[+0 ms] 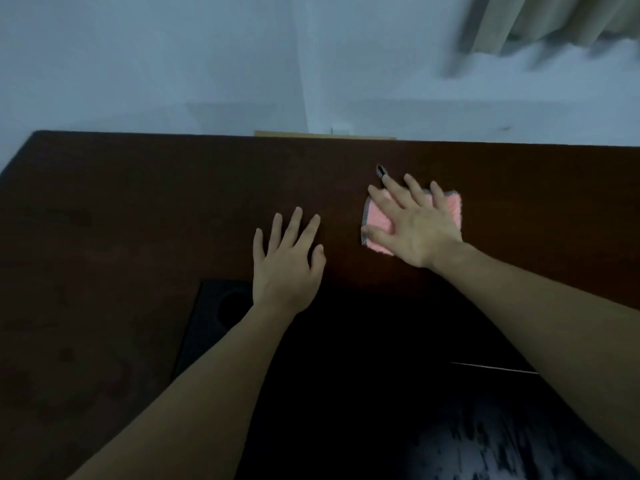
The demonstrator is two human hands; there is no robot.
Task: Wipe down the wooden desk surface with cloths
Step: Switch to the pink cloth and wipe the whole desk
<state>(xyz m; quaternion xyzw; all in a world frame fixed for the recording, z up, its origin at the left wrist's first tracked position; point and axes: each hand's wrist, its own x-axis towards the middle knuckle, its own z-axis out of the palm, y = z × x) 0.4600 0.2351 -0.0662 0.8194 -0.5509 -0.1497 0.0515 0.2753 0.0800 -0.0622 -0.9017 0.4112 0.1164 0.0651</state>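
Note:
A dark brown wooden desk [138, 209] fills the middle of the view. A folded pink cloth [377, 220] with a grey checked edge lies flat on it, right of centre. My right hand [412, 223] presses down on the cloth with straight, spread fingers, and a small loop tag of the cloth [380, 170] sticks out past the fingertips. My left hand [287, 261] rests flat on the bare wood to the left of the cloth, fingers spread, holding nothing.
A black recessed panel with a round hole [221, 306] sits in the desk under my left wrist. The near middle is very dark. A pale wall stands behind the desk's far edge [485, 143], and a beige curtain [540, 22] hangs at top right.

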